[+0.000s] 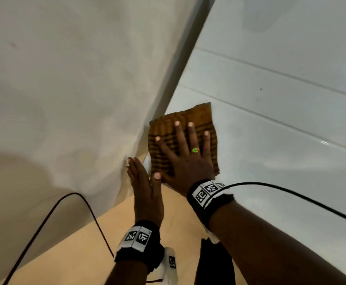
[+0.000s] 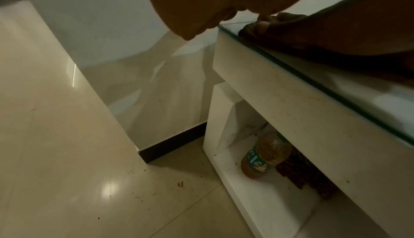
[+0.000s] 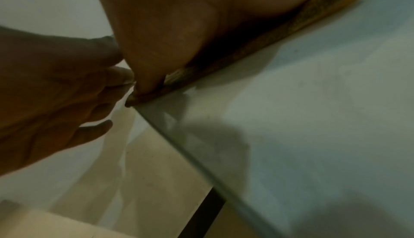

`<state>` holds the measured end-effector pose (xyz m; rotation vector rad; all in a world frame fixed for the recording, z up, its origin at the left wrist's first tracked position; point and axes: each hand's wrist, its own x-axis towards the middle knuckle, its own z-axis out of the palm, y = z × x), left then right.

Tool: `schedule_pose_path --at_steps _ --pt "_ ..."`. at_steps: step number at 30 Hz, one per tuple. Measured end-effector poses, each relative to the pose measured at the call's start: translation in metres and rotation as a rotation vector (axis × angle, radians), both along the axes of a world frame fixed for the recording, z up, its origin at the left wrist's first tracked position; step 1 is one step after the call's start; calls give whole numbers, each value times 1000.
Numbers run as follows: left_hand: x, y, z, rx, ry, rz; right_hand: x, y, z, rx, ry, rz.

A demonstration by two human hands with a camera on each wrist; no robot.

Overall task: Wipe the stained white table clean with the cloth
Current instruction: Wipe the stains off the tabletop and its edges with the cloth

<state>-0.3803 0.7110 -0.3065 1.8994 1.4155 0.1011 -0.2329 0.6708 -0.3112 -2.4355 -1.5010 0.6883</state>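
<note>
I've got the right hand (image 1: 185, 161) flat on the folded orange-brown striped cloth (image 1: 199, 118), fingers straight and spread, a green-stoned gold ring (image 1: 195, 150) showing on one of them. The cloth sits right at the near left corner of the glossy white glass-topped table (image 1: 281, 140), its edge about level with the table's rim. The left hand (image 1: 145, 188) hangs just off that corner, fingers straight and together, holding nothing, thumb close beside the right thumb. Crowding in from the left is a pale cream curtain (image 1: 65, 89), draped right against the table edge beside the cloth. A thin black cable (image 1: 291, 194) runs across the tabletop from the right wrist band; a dark reddish cable (image 1: 50, 212) loops over the beige tiled floor (image 1: 75, 254). From the left wrist camera I can see a shelf under the table with an amber plastic bottle (image 2: 264, 155) lying on it, and beside it something dark and patterned, possibly another cloth, too dim to call.
</note>
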Motion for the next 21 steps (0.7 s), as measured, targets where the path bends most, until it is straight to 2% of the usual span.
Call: schedule_pose_path --at_steps 3,7,13,18,21 --pt "-4 -4 -1 24 34 -16 -8 -26 -2 61 16 85" --pt "11 -14 9 60 150 -150 -11 -82 -2 16 5 141" --pt "49 -64 20 102 293 -409 -5 -201 4 -78 -31 9" --pt "97 -139 28 100 338 -657 17 -315 11 -126 -48 -122" --pt "128 -197 32 87 310 -822 32 -397 17 -170 -49 -227"
